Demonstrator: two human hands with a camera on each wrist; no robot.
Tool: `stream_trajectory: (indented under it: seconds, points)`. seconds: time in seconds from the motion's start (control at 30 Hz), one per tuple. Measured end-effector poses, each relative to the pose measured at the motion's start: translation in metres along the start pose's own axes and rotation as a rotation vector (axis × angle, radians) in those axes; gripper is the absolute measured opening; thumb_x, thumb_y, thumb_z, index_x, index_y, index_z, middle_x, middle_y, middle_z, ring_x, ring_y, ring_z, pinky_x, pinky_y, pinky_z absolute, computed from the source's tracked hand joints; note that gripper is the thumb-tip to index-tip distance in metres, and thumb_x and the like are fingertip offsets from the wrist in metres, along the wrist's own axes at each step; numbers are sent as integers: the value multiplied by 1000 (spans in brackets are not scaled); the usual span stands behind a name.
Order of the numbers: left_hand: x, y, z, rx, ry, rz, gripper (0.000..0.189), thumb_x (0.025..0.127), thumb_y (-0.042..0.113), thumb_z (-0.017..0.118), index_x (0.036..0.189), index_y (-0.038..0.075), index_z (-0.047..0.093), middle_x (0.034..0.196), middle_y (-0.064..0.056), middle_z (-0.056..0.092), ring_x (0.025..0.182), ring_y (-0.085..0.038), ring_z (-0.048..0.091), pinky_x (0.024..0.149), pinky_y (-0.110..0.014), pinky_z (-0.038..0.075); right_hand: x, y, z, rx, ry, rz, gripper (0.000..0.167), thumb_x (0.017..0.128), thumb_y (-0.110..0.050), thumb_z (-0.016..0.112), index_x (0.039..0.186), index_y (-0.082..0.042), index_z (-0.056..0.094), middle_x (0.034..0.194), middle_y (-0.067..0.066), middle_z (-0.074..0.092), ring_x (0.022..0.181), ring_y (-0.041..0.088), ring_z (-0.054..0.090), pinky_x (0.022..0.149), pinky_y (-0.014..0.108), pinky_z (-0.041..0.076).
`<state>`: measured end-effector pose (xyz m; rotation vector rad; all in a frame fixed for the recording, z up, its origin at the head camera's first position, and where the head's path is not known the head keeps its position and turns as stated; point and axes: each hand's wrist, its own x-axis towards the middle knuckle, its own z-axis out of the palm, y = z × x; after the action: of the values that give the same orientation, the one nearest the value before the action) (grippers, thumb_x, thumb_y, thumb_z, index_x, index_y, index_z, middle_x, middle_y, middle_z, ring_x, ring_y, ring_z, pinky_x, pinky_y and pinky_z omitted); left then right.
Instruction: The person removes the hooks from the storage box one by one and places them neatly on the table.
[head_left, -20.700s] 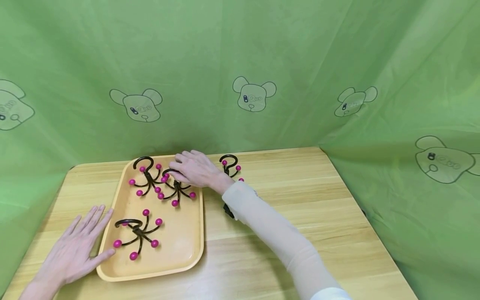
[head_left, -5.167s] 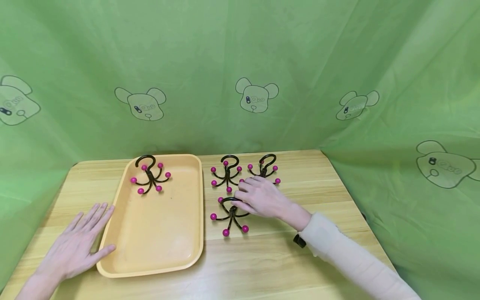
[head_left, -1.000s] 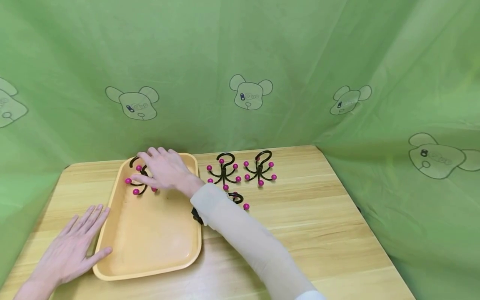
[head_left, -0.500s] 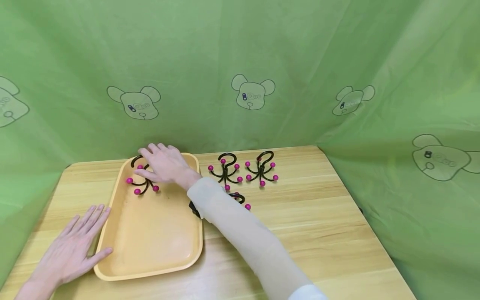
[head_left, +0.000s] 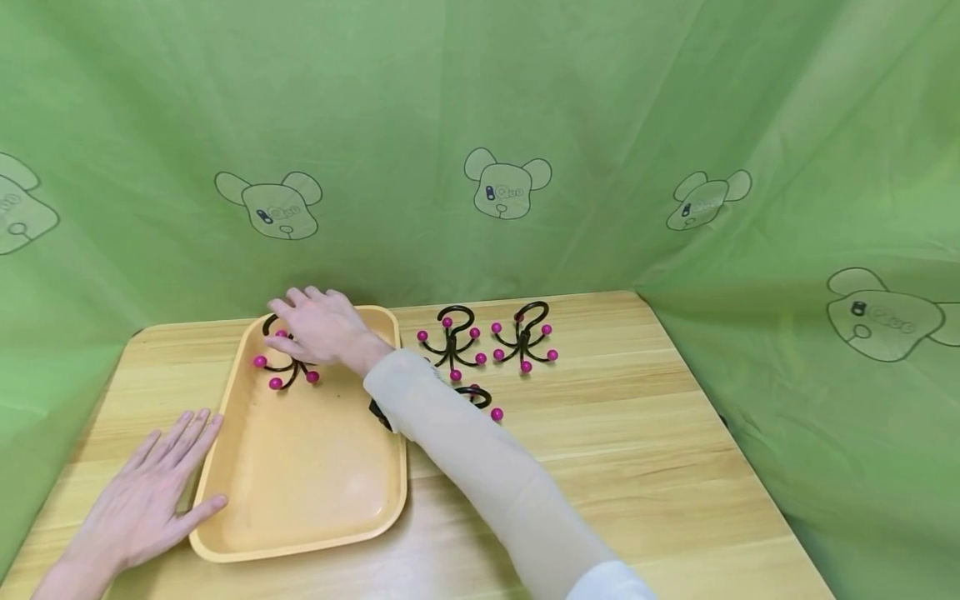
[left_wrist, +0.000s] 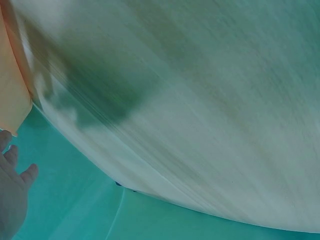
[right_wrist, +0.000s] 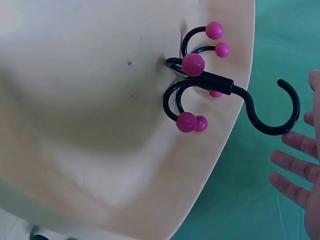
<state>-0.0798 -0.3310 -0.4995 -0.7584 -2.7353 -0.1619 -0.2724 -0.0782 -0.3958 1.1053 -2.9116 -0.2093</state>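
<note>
Inside the peach tray point(head_left: 300, 546), at its far end, stands a black multi-claw hanging hook point(head_left: 295, 364) with pink ball tips. My right hand point(head_left: 326, 331) is over it, covering part of the hook in the head view. In the right wrist view the fingers are apart, and one fingertip is at the curved top of the hook point(right_wrist: 215, 83); whether it touches I cannot tell. Spread flat beside the tray's left side is my left hand point(head_left: 142, 508), its thumb at the rim. The left wrist view shows only part of that hand point(left_wrist: 12, 200).
Two similar hooks stand right of the tray, a nearer one point(head_left: 452, 346) and one farther right point(head_left: 524, 343). A third hook point(head_left: 480, 397) is mostly hidden behind my right sleeve. Green curtain point(head_left: 397, 150) encloses the wooden table point(head_left: 637, 467) at the back and sides.
Since the earliest frame, two hooks have gone from the tray to the table on the right. My right hand has since come back over the tray; lately it shifts slightly left. The left hand stays put.
</note>
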Motion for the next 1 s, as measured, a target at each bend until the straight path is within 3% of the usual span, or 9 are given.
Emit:
stream_trajectory:
  seconds: [0.33,0.63,0.87,1.0]
  points:
    - [-1,1,2,1,-1,0,106,89,60,70,169,10,22,179,6,1,165,-4,-11,133,-24,-15,3,-2,5,-44,7,-3,63,108,-66,30,159,-31,42,158,-6,53,141,13,56,110,29,55]
    - [0,0,2,3,4,1,106,89,61,70,169,10,22,179,5,1,165,-4,-11,133,-23,-15,4,2,7,-16,15,18,61,109,-63,30,159,-29,42,160,-3,53,142,15,56,112,31,54]
    - [0,-1,2,-6,10,5,105,90,61,69,169,10,23,179,5,2,165,-4,-11,134,-24,-15,4,4,8,9,25,21,48,112,-55,32,148,-29,51,142,-7,64,127,12,62,100,28,58]
    - [0,-1,2,-8,15,6,104,90,61,69,169,10,24,179,6,2,165,-5,-9,134,-24,-14,4,5,8,6,24,23,44,113,-51,31,145,-29,52,141,-9,64,125,11,62,98,27,58]
